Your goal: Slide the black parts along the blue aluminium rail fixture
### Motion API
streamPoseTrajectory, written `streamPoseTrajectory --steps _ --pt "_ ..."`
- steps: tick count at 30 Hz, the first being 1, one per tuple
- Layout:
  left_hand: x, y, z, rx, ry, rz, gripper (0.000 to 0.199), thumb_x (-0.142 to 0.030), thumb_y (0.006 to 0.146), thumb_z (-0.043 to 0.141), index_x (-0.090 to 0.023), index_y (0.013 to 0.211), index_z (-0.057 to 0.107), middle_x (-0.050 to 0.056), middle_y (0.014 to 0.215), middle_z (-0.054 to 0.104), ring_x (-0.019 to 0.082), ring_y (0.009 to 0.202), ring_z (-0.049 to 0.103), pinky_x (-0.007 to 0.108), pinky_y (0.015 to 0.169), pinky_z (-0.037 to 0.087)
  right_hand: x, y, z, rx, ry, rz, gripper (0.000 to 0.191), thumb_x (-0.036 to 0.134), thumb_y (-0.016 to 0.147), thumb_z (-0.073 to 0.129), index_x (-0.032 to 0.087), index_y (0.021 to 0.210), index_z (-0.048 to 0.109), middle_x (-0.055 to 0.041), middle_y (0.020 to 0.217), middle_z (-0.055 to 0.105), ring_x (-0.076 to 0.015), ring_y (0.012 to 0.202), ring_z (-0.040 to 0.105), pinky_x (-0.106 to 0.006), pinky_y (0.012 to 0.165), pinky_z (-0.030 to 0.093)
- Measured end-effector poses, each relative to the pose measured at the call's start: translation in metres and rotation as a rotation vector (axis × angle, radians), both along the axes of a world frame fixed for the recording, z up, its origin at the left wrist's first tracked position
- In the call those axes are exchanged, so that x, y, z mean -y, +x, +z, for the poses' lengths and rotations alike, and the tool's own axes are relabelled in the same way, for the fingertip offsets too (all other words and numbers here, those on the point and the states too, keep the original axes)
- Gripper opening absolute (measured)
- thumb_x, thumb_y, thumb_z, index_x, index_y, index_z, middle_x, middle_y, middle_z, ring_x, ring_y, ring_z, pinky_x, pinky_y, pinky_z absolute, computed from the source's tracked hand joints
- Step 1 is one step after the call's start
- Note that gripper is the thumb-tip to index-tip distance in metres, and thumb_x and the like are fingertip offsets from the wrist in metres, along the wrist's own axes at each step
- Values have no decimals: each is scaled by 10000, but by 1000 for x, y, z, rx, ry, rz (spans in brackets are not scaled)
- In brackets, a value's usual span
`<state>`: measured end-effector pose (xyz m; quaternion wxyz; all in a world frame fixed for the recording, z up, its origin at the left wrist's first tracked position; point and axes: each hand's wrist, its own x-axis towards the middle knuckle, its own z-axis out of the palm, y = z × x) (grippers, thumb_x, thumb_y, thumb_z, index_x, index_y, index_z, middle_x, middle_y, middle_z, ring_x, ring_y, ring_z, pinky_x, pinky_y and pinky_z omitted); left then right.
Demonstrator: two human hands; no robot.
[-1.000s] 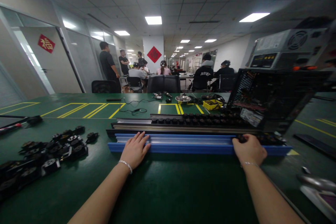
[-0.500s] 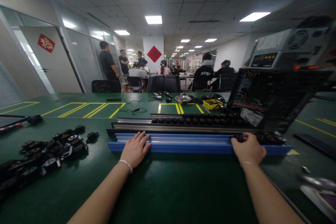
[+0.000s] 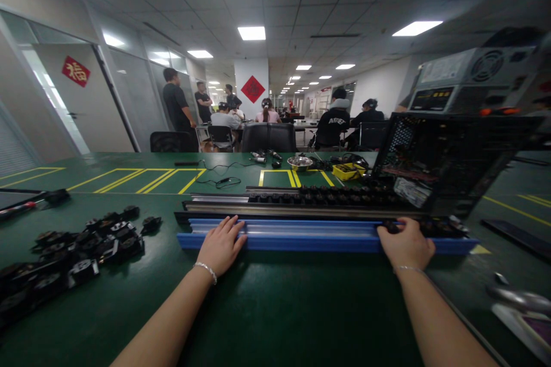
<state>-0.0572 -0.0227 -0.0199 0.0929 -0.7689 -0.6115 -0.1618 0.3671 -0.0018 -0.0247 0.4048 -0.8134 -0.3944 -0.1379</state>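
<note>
A long blue rail (image 3: 310, 236) lies across the green table in front of me. My left hand (image 3: 222, 245) rests on its left part with the fingers spread and nothing held. Near the rail's right part, my right hand (image 3: 406, 242) is closed round a small black part (image 3: 391, 226) sitting in the channel. More black parts (image 3: 441, 226) fill the channel to the right of that hand. Behind the blue rail lie dark rails (image 3: 275, 207), with a row of black parts (image 3: 331, 195) along the rear one.
Loose black parts (image 3: 86, 249) are heaped at the left. An open computer case (image 3: 456, 155) with power supplies (image 3: 469, 77) on top stands at the right. Farther back are a metal bowl (image 3: 300, 163), a yellow tray (image 3: 348, 171) and cables. Several people are in the background.
My right hand has shifted very slightly to the left along the rail, with the black part still at its fingers. My left hand has not visibly moved.
</note>
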Motion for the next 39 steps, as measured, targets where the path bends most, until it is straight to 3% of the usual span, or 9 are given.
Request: streamPoseTrajectory --steps 10,19,39 --pt "-2 -3 2 11 -26 -14 492 -504 870 284 -256 1242 490 37 1372 438 221 1274 361 398 997 367 1 -3 2 10 -30 12 374 394 626 539 214 951 499 -29 801 604 -235 816 555 -424 904 303" --pt "-4 -4 3 34 -54 -16 510 -527 853 315 -255 1249 486 38 1381 425 229 1282 348 405 1010 354 0 -1 -1 -58 -4 52 373 389 629 525 218 958 486 -49 876 606 -255 864 543 -494 897 300" --pt "-2 -3 -3 -2 -37 8 507 -514 850 329 -269 1278 449 31 1402 396 224 1295 327 409 999 349 -5 7 -7 -80 62 131 329 383 595 530 216 872 473 -24 806 579 -251 824 536 -554 944 216"
